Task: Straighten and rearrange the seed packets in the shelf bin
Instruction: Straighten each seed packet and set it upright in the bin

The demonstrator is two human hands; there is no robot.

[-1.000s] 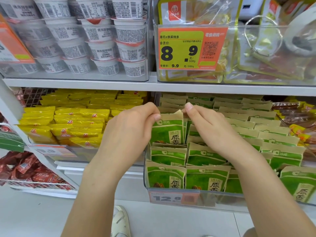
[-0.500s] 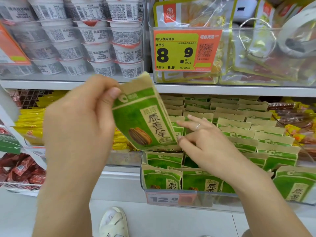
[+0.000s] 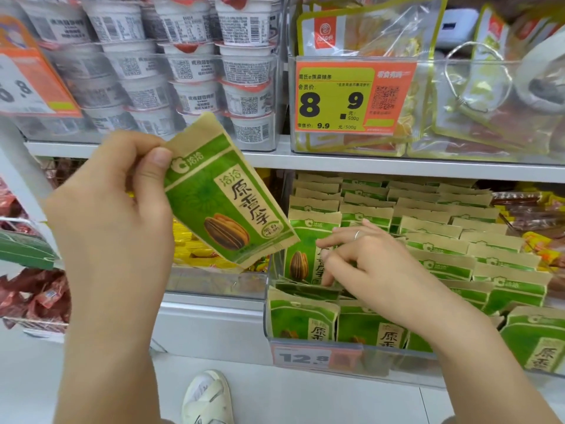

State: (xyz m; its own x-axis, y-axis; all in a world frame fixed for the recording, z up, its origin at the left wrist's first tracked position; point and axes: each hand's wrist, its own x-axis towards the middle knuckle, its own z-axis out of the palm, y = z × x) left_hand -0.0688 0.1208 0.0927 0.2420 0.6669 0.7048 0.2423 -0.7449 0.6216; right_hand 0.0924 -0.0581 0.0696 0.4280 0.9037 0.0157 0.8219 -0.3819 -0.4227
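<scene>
The left hand [image 3: 116,215] pinched one green seed packet [image 3: 227,206] by its upper left corner, thumb on the printed face and fingers behind, holding it tilted in the air at centre left of the frame, clear of the bin. The right hand [image 3: 370,264] reached down into the front left part of the clear shelf bin [image 3: 305,347] at lower right, its fingers loosely curled and their tips touching the packets there; whether they actually gripped one could not be told. Just behind those fingertips one packet in the bin [image 3: 305,255] stood upright beside a gap, with flatter ones lying in front of it and rows of packets [image 3: 443,240] leaning back toward the right. The packets looked light, thin and papery, stiff enough to stand yet easy to crease, so a hold on the sealed top edge or a corner probably suits best. Beyond, an orange price tag [image 3: 351,96] hung on the shelf above, and white cups [image 3: 189,71] were stacked at upper left.
</scene>
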